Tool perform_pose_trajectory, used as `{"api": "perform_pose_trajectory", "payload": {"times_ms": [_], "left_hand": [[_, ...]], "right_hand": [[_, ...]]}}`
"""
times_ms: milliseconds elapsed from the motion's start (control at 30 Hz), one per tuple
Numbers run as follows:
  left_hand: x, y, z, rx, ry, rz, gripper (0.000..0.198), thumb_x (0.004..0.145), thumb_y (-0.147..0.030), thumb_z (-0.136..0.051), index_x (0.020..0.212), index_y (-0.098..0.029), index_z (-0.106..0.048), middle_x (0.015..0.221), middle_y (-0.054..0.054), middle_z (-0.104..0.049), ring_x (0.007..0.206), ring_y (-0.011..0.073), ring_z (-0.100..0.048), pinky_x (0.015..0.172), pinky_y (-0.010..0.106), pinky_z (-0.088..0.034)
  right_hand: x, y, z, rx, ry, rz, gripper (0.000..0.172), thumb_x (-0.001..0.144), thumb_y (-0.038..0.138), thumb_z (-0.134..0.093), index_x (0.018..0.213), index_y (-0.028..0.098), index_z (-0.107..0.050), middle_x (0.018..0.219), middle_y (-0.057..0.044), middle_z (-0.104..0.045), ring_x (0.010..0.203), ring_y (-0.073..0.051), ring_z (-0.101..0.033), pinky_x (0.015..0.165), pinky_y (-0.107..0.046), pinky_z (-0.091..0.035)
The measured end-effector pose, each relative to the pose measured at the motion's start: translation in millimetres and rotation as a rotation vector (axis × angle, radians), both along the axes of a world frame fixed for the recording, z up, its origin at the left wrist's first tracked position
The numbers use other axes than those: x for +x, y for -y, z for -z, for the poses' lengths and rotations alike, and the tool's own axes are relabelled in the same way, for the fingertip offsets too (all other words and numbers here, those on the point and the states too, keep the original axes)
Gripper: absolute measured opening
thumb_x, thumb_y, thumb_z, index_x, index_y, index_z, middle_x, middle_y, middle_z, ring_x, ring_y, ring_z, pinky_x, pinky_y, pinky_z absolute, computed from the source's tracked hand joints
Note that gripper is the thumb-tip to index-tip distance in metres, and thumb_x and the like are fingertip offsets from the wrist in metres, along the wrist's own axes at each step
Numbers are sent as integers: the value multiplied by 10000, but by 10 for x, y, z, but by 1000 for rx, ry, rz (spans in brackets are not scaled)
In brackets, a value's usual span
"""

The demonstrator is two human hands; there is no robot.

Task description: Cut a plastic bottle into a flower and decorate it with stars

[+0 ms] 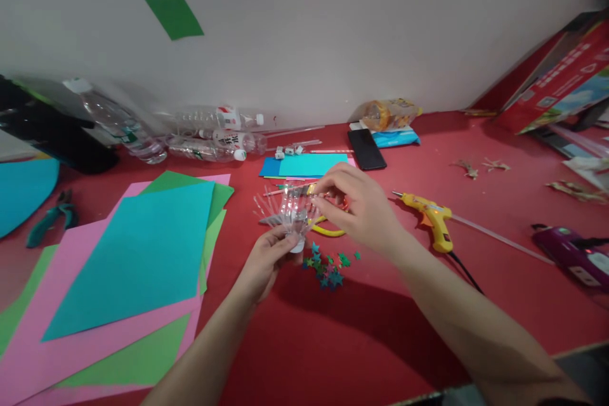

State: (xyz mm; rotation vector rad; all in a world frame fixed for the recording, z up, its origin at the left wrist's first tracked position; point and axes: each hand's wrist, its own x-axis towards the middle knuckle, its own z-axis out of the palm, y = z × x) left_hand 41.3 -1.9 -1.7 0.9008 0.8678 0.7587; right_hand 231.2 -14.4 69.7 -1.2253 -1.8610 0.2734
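My left hand (272, 257) grips a cut clear plastic bottle top (299, 219) near its white cap, which points down toward me. Its cut side is slit into thin strips that fan outward. At the bottle's right side, the fingers of my right hand (354, 203) are pinched together on one of the strips; the fingertips partly cover it. Scissors with yellow handles (328, 230) lie behind, mostly hidden by the bottle and my right hand. Just in front, small blue, green and pink foam stars (332, 269) are heaped on the red table (352, 336).
Coloured sheets (137, 260) and pliers (54, 219) lie left. Several plastic bottles (209, 149) rest along the wall. A phone (366, 149) and blue sheets (311, 165) sit behind my hands. Right are a yellow glue gun (428, 216) with its cord and a purple device (573, 257).
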Motion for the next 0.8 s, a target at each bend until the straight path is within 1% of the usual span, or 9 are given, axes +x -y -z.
{"api": "perform_pose_trajectory", "payload": {"times_ms": [67, 167, 267, 333, 400, 467, 567, 667, 800], "left_hand": [[4, -5, 14, 3, -18, -6, 270, 705, -303, -731, 899, -121, -681, 702, 37, -677, 519, 85, -548, 537, 202, -420], [6, -5, 29, 10, -25, -5, 209, 731, -296, -714, 845, -124, -682, 692, 31, -670, 513, 75, -542, 541, 194, -419], [6, 4, 15, -25, 1, -2, 212, 755, -316, -695, 846, -125, -680, 626, 12, -633, 500, 76, -530, 524, 188, -412], [5, 8, -7, -44, 32, 6, 229, 774, -338, -675, 833, -117, -680, 607, 18, -623, 509, 85, -536, 519, 190, -417], [2, 9, -29, -48, 70, 17, 242, 796, -345, -649, 803, -105, -680, 647, 47, -650, 532, 96, -556, 526, 196, -433], [-3, 8, -43, -52, 105, 28, 248, 815, -337, -625, 796, -96, -683, 704, 75, -679, 549, 101, -572, 533, 196, -447], [-11, 6, -40, -67, 138, 34, 238, 829, -322, -612, 830, -97, -692, 724, 80, -692, 555, 101, -586, 533, 189, -461], [-16, 5, -25, -67, 158, 27, 217, 825, -314, -625, 841, -108, -692, 723, 69, -693, 566, 106, -603, 539, 190, -476], [-16, 1, -20, -63, 164, 32, 215, 818, -318, -640, 837, -109, -686, 705, 57, -686, 571, 108, -614, 548, 191, -486]], "right_hand": [[17, -2, -20, -5, -21, -10, 74, 826, 126, -580, 785, 187, -571, 827, -13, -546, 824, -161, -525, 776, -312, -434], [34, 12, -58, 52, 17, -16, 139, 786, 79, -590, 736, 194, -531, 876, -17, -532, 883, -166, -513, 821, -319, -417], [26, 45, -84, 97, 67, -25, 138, 809, 95, -566, 740, 199, -508, 865, -18, -540, 859, -165, -511, 797, -320, -415], [8, 71, -89, 29, 37, -50, 121, 850, 124, -530, 766, 202, -491, 838, -12, -559, 782, -145, -520, 718, -292, -427], [-16, 93, -82, -104, -40, -70, 103, 889, 167, -502, 798, 204, -471, 820, -6, -578, 710, -124, -528, 636, -263, -429], [-40, 105, -67, -225, -131, -80, 86, 918, 216, -480, 837, 209, -453, 816, -2, -582, 687, -116, -541, 603, -252, -434], [-69, 103, -34, -317, -261, -122, 75, 945, 261, -450, 887, 217, -432, 812, 4, -565, 687, -112, -546, 615, -256, -451], [-88, 96, -8, -353, -364, -162, 78, 949, 276, -449, 897, 221, -431, 814, 4, -562, 693, -110, -547, 634, -262, -469], [-110, 96, 3, -394, -467, -208, 94, 949, 276, -454, 878, 220, -428, 828, -5, -598, 756, -121, -592, 671, -271, -490]]}}
